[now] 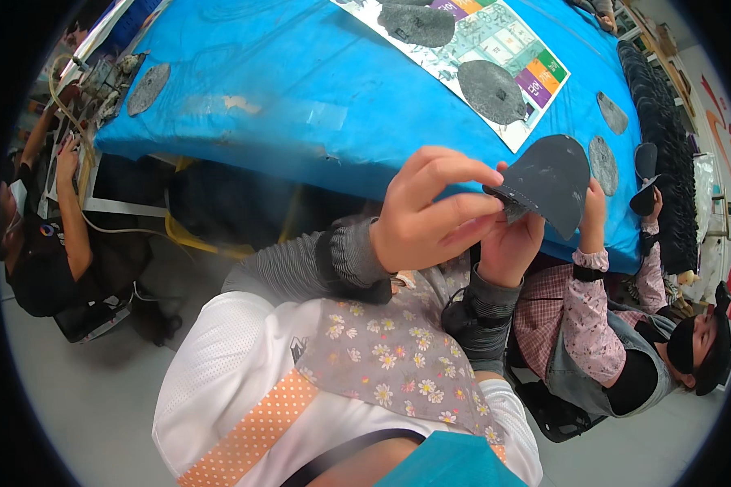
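Note:
Above the near edge of the blue-covered table, I hold a dark grey, curved, rounded piece (551, 183) with a stitched edge, raised and tilted. My left hand (430, 213) reaches across from the left, its fingertips closed on the stitched edge. From below, my right hand (508, 247) grips the piece's underside, and its fingers are partly hidden behind it. A bit of grey fuzzy material shows under the edge between my hands. Both my forearms wear dark striped sleeves.
A printed sheet (532, 61) bearing grey oval pieces lies on the blue table cover (260, 73). More grey ovals (603, 162) lie rightward, near a long row of black pieces (654, 89). A co-worker's hand (594, 217) is close behind my piece. Another person works at left.

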Demonstrator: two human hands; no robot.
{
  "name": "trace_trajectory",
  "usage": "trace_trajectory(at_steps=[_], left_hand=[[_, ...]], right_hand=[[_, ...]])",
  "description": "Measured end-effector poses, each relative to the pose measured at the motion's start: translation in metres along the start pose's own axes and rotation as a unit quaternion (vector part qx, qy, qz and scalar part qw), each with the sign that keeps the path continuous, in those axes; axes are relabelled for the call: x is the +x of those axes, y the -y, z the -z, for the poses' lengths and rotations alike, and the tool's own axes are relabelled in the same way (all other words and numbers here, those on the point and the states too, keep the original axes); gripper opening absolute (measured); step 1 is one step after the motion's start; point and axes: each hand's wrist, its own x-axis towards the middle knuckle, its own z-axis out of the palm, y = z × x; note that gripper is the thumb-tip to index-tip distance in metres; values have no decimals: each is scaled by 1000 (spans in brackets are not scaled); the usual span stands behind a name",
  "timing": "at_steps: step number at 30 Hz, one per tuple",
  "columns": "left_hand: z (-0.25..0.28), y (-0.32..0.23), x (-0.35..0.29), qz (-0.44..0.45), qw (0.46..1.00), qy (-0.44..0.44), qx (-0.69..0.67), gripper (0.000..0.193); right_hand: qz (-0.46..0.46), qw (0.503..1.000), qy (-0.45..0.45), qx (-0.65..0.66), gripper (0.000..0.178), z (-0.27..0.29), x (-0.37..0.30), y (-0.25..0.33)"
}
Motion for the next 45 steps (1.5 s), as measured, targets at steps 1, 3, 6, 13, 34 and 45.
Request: trace_trajectory(at_steps=[1,3,6,13,34,45], left_hand=[[1,0,0,-34,999,-2,26,31],[1,3,-1,-96,993,7,63,28],[1,8,5,-116,989,18,86,26],[-2,24,3,-83,994,16,76,21],[23,53,21,423,849,153,-278,46],[23,47,27,478,672,447,-347,87]], right_hand=[[-8,1000,10,-6,39,-1,1,-1],[-12,999,13,-36,39,-10,3,-4],[-7,997,0,-82,38,-9,7,-6],[-19,992,4,-128,35,-8,9,-5],[-2,920,-72,-386,21,-14,6,5],[-101,849,47,-516,21,-34,-12,25]])
